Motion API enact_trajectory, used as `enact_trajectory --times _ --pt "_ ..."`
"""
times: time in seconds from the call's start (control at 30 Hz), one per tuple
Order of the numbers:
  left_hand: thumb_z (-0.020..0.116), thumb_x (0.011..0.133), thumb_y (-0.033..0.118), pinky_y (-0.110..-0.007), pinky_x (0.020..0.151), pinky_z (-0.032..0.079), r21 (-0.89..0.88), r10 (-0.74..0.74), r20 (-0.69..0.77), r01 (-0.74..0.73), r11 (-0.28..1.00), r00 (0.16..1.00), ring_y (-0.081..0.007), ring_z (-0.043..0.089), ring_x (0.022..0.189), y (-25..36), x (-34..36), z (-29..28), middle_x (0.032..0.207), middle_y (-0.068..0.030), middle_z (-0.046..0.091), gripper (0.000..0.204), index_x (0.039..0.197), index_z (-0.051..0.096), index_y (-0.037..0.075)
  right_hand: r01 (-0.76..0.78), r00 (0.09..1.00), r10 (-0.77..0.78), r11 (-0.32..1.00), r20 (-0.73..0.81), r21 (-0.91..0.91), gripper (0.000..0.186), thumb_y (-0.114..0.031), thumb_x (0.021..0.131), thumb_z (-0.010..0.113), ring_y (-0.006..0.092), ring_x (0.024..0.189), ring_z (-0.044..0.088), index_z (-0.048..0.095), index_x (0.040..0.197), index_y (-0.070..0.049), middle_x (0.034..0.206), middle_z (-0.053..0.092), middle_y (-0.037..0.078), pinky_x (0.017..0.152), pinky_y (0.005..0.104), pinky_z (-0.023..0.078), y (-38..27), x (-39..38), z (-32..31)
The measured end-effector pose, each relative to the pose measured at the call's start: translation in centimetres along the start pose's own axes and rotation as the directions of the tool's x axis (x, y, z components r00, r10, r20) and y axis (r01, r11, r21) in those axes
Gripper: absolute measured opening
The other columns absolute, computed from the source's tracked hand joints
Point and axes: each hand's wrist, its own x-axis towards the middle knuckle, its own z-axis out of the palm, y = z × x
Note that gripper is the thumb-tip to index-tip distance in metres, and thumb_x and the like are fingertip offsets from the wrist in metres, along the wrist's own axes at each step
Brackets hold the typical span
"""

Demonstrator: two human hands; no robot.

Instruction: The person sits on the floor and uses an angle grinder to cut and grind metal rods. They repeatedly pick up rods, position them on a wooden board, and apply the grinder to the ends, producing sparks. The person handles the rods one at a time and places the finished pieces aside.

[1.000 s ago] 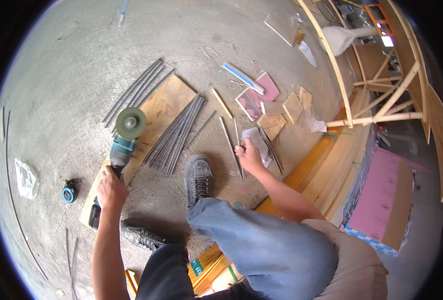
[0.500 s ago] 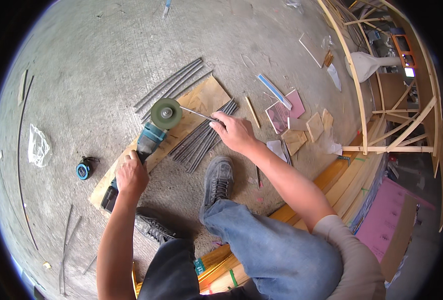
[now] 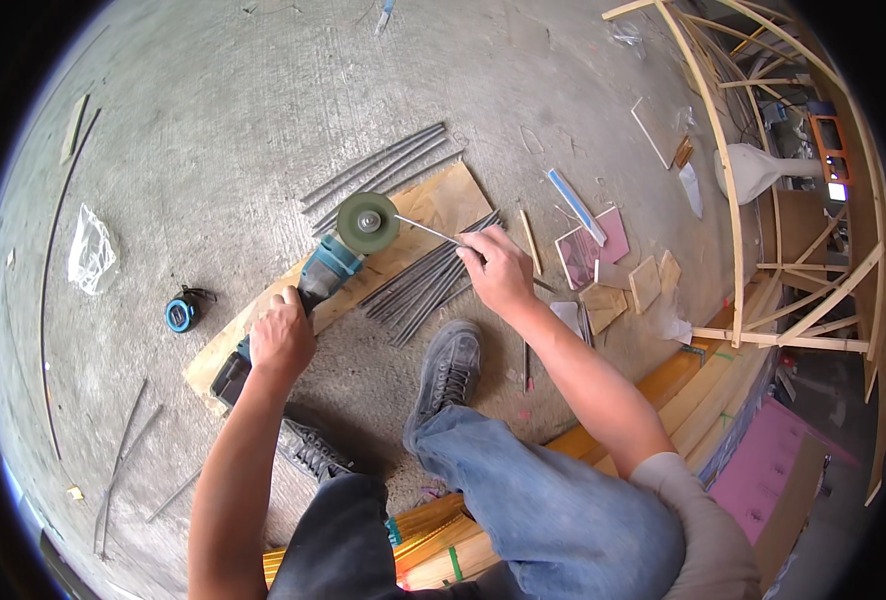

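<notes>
My left hand (image 3: 283,332) is wrapped around the body of a teal and black angle grinder (image 3: 331,265). The grinder's round green-grey disc (image 3: 369,222) faces up, above a long wooden board (image 3: 453,195) lying on the concrete. In my right hand (image 3: 500,270), pinched between thumb and fingers, is a thin metal rod (image 3: 425,229). Its tip reaches the disc's right edge; whether it touches, I cannot tell. A fanned pile of grey rods (image 3: 418,300) lies across the board below my right hand. More rods (image 3: 388,158) lie along the board's far side.
Left of the board sit a blue and black tape measure (image 3: 180,314) and a clear plastic bag (image 3: 91,255). To the right are a blue strip (image 3: 576,206), pink panel pieces (image 3: 613,235) and wood offcuts (image 3: 645,283). A timber frame (image 3: 733,240) stands at the right, beside long boards.
The view has shifted, so the floor items appear farther right. Both hands keep their grips, and the rod stays at the disc's edge.
</notes>
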Motion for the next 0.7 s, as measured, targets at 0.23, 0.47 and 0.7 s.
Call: enact_trajectory --times 0.23,0.47,0.7 --pt "0.063 0.092 0.028 -0.048 0.084 0.05 -0.006 -0.017 0.025 0.018 1.0 1.0 -0.0407 0.064 0.097 0.1 -0.1 -0.1 0.106 -0.0241 0.061 0.042 0.117 0.046 -0.001 0.151 0.988 -0.153 0.977 -0.008 -0.148 0.011 -0.017 0.089 0.065 0.0262 0.076 0.065 0.07 0.098 -0.014 0.082 0.062 0.003 0.059 0.04 0.054 -0.9 -0.1 -0.2" --pt "0.063 0.092 0.027 -0.048 0.082 0.051 0.001 0.019 -0.011 -0.019 1.0 1.0 -0.0402 0.065 0.096 0.0 -0.2 -0.1 0.104 -0.0237 0.062 0.038 0.112 0.047 -0.001 0.207 0.978 -0.205 0.962 0.03 -0.181 0.012 -0.016 0.09 0.063 0.0267 0.073 0.066 0.07 0.099 -0.012 0.082 0.063 0.004 0.057 0.04 0.054 -0.8 -0.4 -0.3" --pt "0.063 0.092 0.025 -0.046 0.079 0.053 0.01 0.051 -0.06 -0.05 0.999 0.997 -0.0399 0.066 0.092 -0.2 -0.3 0.1 0.101 -0.0231 0.062 0.034 0.108 0.047 -0.001 0.145 0.986 -0.133 0.982 0.104 -0.119 0.015 -0.017 0.091 0.06 0.0313 0.07 0.067 0.067 0.103 -0.011 0.085 0.066 0.008 0.057 0.0422 0.054 -1.3 -0.8 -0.8"
